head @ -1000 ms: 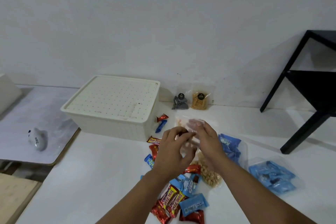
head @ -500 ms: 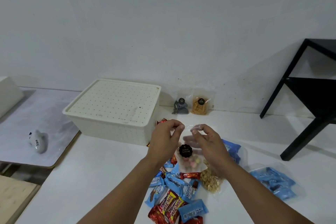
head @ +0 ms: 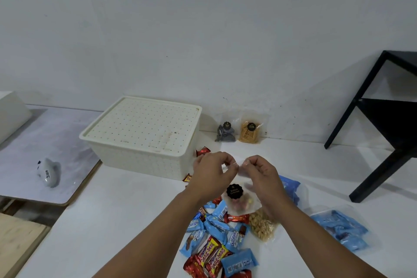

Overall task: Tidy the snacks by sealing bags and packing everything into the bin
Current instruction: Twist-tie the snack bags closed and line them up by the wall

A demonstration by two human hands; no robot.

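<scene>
A clear zip bag [head: 239, 201] with a black round label and pale sweets inside hangs upright over the table. My left hand [head: 212, 174] pinches its top edge at the left and my right hand [head: 261, 174] pinches it at the right, fingertips almost meeting. Below lies a heap of blue and red wrapped snack bars [head: 216, 244] and a clear bag of peanuts [head: 261, 225]. The cream bin [head: 144, 158] stands to the left with its perforated lid on. Two small labelled bags [head: 239, 132] lean on the wall behind.
Two clear bags of blue packets lie right of my hands, a near bag of blue packets [head: 291, 189] and a far bag of blue packets [head: 343, 230]. A black shelf frame [head: 383, 153] stands at the right. A lower side table [head: 45, 160] with a small white figure [head: 48, 175] sits left.
The bag went from lying under my hands to being lifted upright. My hands rose and slid to its top edge, fingertips drawing together along it.
</scene>
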